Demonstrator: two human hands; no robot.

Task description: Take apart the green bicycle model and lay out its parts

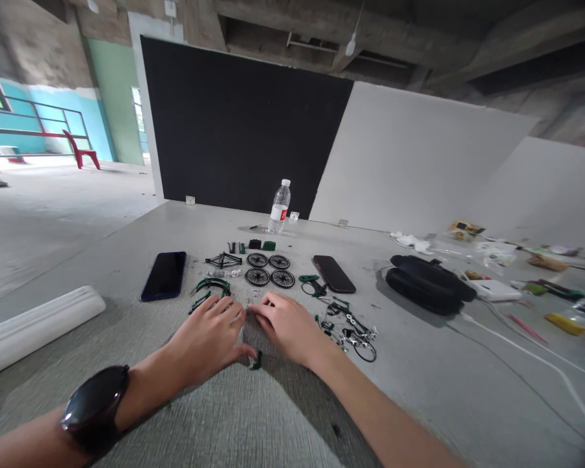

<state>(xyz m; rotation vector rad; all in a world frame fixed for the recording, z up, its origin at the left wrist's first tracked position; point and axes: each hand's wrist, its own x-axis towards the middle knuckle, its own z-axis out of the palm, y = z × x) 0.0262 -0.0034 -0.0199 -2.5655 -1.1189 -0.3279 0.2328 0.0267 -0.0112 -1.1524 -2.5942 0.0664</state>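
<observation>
My left hand (209,335) and my right hand (285,325) rest side by side on the grey table (273,416), fingers stretched forward and lying flat, fingertips nearly meeting. Neither holds anything I can make out. A small dark green part (257,361) lies just under my left thumb. Beyond the fingertips lie several black spoked wheels (270,269), a green bicycle frame (223,260) and curved green fenders (211,286). To the right of my right hand sits a heap of small metal and green parts (350,327). A black watch (95,409) is on my left wrist.
A dark blue phone (164,275) lies at the left, a dark red phone (334,273) at the right. A water bottle (279,207) stands farther back. A black pouch (429,284), a white cable (526,351) and assorted clutter fill the right side. A white roll (34,325) lies far left.
</observation>
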